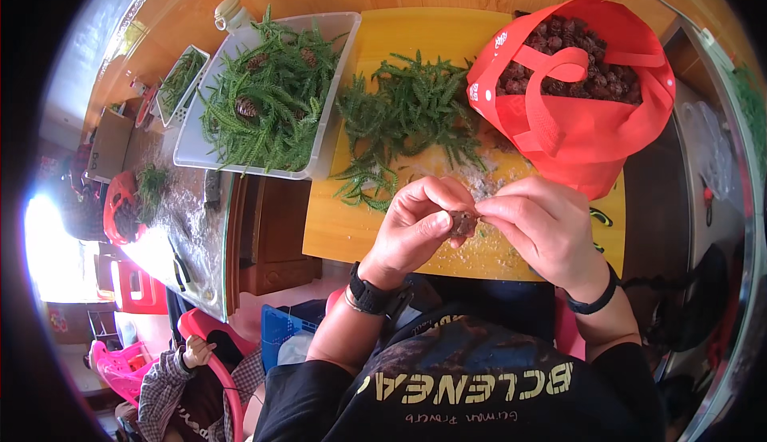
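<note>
While the left hand's grip (409, 230) holds a small brown cone (462, 225) over the yellow counter (343, 230), the right hand's grip (550, 222) pinches narrowly at the cone's right edge; beyond lie green sprigs (409, 107), between a whitish tub (331, 122) and a red bag (587, 137).

From my remote view I see large pale-yellow block letters (475, 387) across the wearer's black shirt (511, 422), with a thinner, handwriting-like line (461, 417) near them. White characters (501, 40) stand on the side of the red bag (595, 122). I also spot pale lettering (188, 424) on a seated person's dark top (200, 406), too small for me to make out.
</note>
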A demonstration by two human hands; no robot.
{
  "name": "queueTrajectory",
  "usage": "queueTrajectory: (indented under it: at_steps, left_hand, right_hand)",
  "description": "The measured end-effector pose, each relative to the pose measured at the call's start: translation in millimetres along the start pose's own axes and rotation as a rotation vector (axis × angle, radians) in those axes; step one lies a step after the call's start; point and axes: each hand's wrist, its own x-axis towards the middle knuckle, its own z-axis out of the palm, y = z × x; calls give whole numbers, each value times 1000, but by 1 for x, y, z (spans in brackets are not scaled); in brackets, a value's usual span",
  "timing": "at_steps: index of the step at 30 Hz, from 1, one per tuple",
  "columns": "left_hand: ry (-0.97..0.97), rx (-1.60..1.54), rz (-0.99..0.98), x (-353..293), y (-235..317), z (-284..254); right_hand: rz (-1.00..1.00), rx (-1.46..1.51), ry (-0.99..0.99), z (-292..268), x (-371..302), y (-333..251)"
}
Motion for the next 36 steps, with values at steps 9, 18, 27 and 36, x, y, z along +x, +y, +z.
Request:
queueTrajectory:
  at_steps: [9,18,27,36]
  left_hand:
    - [26,4,-267,-3,9,4]
    - [108,152,-447,-8,8,1]
    - [85,252,-201,-7,5,6]
    - [78,192,-150,-7,3,10]
  right_hand:
    - [-86,-111,-336,-15,8,-7]
    - [-16,-224,-528,-20,8,-10]
    - [-69,-241,-412,-21,8,-3]
    - [745,944,-185,-10,-4,22]
